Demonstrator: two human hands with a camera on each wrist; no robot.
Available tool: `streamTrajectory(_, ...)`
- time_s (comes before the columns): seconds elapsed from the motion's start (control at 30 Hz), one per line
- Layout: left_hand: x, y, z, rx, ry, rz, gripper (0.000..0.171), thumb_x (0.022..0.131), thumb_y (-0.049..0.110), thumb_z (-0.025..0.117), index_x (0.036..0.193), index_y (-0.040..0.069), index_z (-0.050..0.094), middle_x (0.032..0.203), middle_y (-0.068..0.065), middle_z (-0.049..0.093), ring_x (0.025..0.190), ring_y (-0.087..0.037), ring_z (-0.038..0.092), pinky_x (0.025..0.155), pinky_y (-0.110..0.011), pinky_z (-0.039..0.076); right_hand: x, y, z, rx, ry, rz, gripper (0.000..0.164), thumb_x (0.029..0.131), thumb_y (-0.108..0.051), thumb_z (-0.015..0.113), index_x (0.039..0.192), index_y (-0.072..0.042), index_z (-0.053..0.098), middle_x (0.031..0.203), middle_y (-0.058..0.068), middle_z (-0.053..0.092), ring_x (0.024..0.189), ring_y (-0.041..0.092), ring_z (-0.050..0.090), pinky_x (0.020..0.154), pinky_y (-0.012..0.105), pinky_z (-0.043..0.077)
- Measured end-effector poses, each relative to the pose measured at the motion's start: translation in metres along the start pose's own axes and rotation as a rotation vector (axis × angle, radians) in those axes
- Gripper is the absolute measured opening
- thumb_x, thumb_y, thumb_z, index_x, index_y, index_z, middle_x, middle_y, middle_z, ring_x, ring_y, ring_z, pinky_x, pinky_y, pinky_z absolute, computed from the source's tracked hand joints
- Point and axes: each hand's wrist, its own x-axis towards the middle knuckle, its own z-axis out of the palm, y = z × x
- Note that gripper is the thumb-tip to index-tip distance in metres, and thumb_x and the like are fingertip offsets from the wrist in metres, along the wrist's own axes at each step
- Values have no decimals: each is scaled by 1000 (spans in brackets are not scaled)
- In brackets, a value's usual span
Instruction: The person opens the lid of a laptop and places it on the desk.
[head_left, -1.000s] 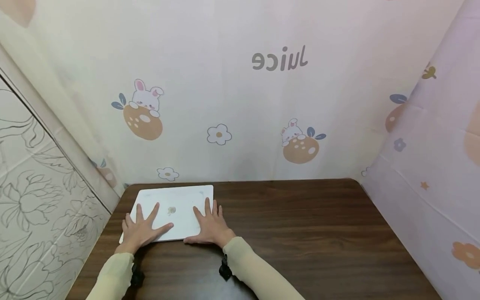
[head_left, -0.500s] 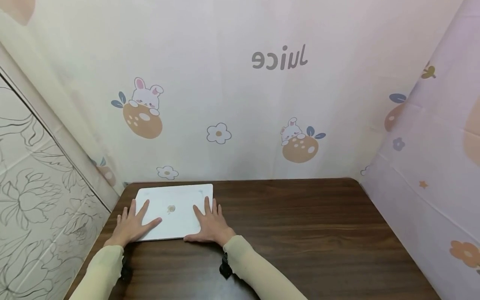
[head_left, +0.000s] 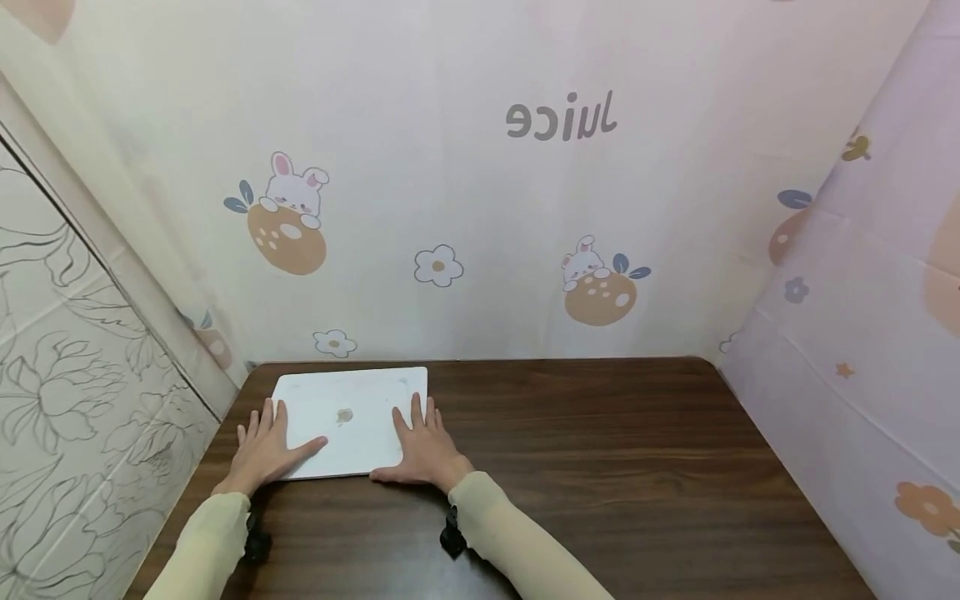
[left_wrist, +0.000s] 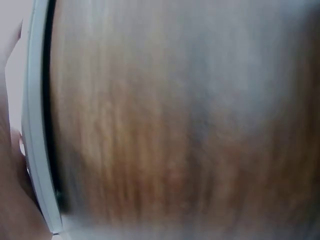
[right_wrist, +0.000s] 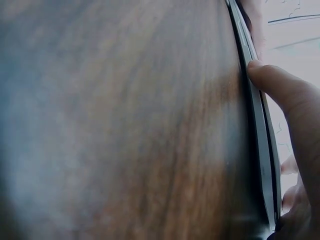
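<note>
A closed silver-white laptop (head_left: 352,387) with an apple logo on its lid lies at the table's back left. My left hand (head_left: 262,450), fingers spread, rests over its left edge, the thumb reaching across the lid. On the lid's right side my right hand (head_left: 427,450) lies with fingers straight and spread. Its thumb lies along the front edge; in the right wrist view the thumb (right_wrist: 280,82) touches that edge at the thin side of the laptop (right_wrist: 262,135). The left wrist view shows the laptop's front side (left_wrist: 35,110) at the far left, close over the tabletop.
The dark wood table (head_left: 600,467) extends to the right of the laptop and in front of it. A patterned curtain (head_left: 480,183) hangs right behind the table, another stands along the right side, and a flower-print panel (head_left: 75,400) borders the left.
My left hand has slid left and outward on the lid, from over its left part to its left edge. The right hand and the laptop have stayed nearly in place.
</note>
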Motion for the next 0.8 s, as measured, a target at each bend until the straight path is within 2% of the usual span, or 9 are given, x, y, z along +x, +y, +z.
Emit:
streamTrajectory(0.27, -3, 7, 7, 1, -2, 18, 125, 87, 79, 58, 162, -6, 6, 165, -39, -6, 146, -69, -2, 113, -81, -4, -8, 7, 0, 27, 11, -4, 113, 81, -85, 58, 165, -16, 26, 170, 27, 6, 156, 52, 9, 126, 54, 23)
streamTrajectory(0.5, -5, 20, 12, 2, 4, 32, 128, 84, 79, 61, 162, -8, 8, 165, -39, -4, 147, -68, -1, 114, -80, -3, -19, 13, -1, 89, 32, 21, 113, 80, -85, 60, 165, -18, 27, 170, 28, 3, 155, 54, 5, 124, 57, 27)
streamTrajectory(0.8, -10, 37, 18, -13, -5, 30, 131, 81, 82, 62, 162, -6, 9, 166, -38, -6, 149, -66, -2, 116, -77, -5, -29, 20, -5, 100, 32, 34, 110, 79, -85, 61, 164, -22, 30, 170, 28, 1, 155, 54, -1, 124, 62, 22)
